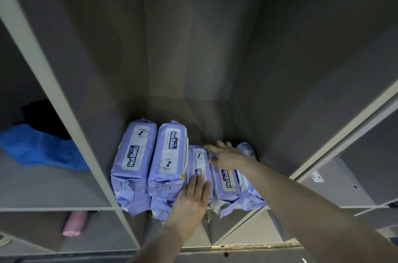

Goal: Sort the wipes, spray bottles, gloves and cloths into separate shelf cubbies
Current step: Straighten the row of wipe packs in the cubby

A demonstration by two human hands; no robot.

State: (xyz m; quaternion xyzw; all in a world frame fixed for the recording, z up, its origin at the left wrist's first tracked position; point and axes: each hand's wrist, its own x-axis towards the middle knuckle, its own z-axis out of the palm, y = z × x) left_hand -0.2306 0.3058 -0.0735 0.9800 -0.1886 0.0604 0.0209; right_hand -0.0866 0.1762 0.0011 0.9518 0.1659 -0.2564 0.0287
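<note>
Several purple wipe packs [135, 159] stand and lie side by side in the middle grey shelf cubby [193, 112]. My left hand [191, 200] lies flat with straight fingers on the front of a lower pack [199, 163] in the middle of the row. My right hand [226, 156] reaches in from the right, fingers spread, resting on the top of a pack [227, 180] toward the right side. Another pack [246, 149] stands at the far right, partly hidden behind my right hand.
The left cubby holds blue gloves or cloth [41, 150] with a dark item [43, 114] behind. A pink roll [74, 223] lies in the lower left cubby. Grey dividers [58, 99] wall each cubby; the cubby to the right [353, 176] shows bare shelf.
</note>
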